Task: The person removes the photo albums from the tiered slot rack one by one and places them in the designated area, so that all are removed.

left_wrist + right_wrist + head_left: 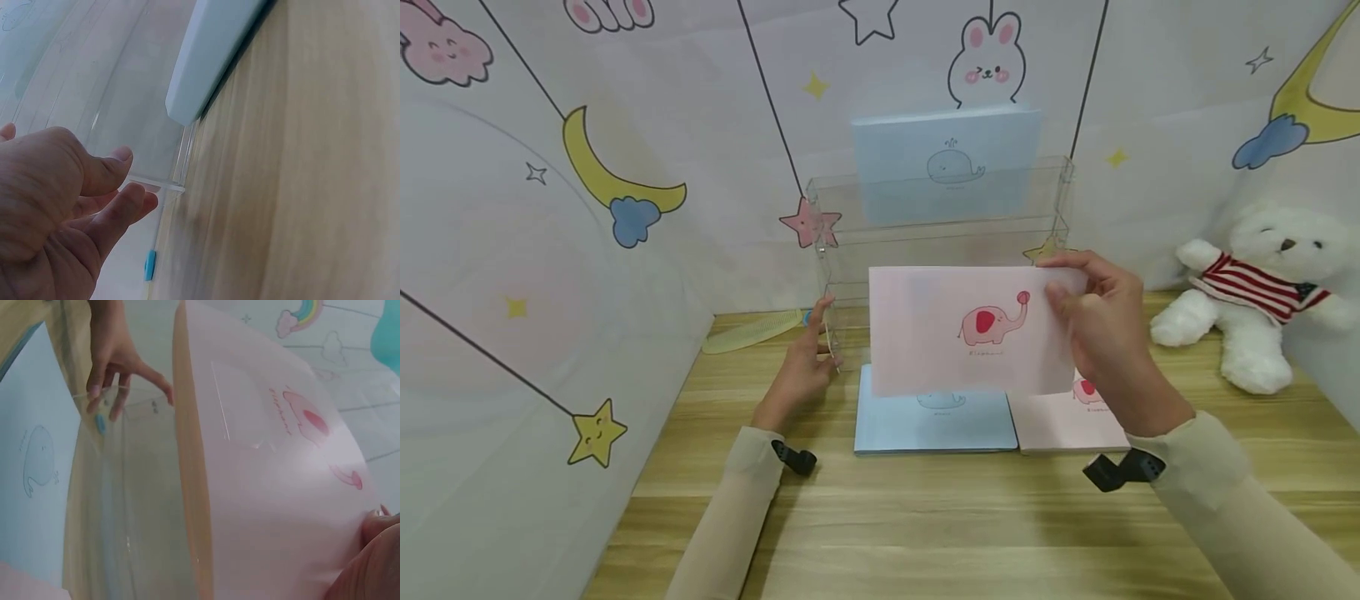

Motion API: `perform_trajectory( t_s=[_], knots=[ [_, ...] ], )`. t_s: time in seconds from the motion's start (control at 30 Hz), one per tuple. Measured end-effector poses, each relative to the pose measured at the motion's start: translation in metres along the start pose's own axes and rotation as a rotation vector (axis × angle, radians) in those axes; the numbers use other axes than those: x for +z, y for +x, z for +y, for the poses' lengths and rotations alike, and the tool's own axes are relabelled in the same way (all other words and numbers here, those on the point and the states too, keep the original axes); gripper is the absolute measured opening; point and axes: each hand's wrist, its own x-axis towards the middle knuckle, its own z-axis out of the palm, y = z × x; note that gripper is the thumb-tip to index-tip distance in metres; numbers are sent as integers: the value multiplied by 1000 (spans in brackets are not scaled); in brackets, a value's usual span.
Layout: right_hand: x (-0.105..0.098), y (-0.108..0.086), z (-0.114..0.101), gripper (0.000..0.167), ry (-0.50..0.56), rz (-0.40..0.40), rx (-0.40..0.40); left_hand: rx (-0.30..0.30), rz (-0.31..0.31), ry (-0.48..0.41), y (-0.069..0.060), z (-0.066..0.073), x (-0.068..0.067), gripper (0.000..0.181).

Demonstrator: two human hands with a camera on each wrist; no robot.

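Note:
A pink notebook with a red elephant drawing [940, 325] is pinched at its right edge by my right hand [1105, 333], thumb in front. It is raised before a clear acrylic rack [842, 208]. At the rack's left side, my left hand [801, 367] grips the edge of the side panel, thumb and fingers on either side of it in the left wrist view. A blue notebook with a whale [946, 167] stands in the rack's top. Below the raised notebook, another blue whale notebook [936, 427] and a pink elephant notebook [1067, 427] lie side by side, partly hidden.
On the wooden table [880, 533], a flat yellow-green item [752, 332] with a blue end lies left of the rack. A white teddy bear [1255, 292] in a striped shirt sits at the right. A printed cloth [715, 108] hangs behind.

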Motion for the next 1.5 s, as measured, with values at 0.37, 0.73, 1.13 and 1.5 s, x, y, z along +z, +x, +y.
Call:
perform_trajectory(
  t_s=[0.37,0.73,1.13,1.5],
  knots=[
    [-3,-23,25,37,23,-67,114,4,-2,-7,-1,0,0,109],
    [-9,-46,60,43,-29,-96,288,0,-5,-16,-2,1,0,108],
    [-12,-76,102,37,-85,-141,444,-7,-7,-22,-1,1,0,108],
    [-10,-92,120,34,-76,-168,504,0,-20,-26,-2,-1,0,108]
  ],
)
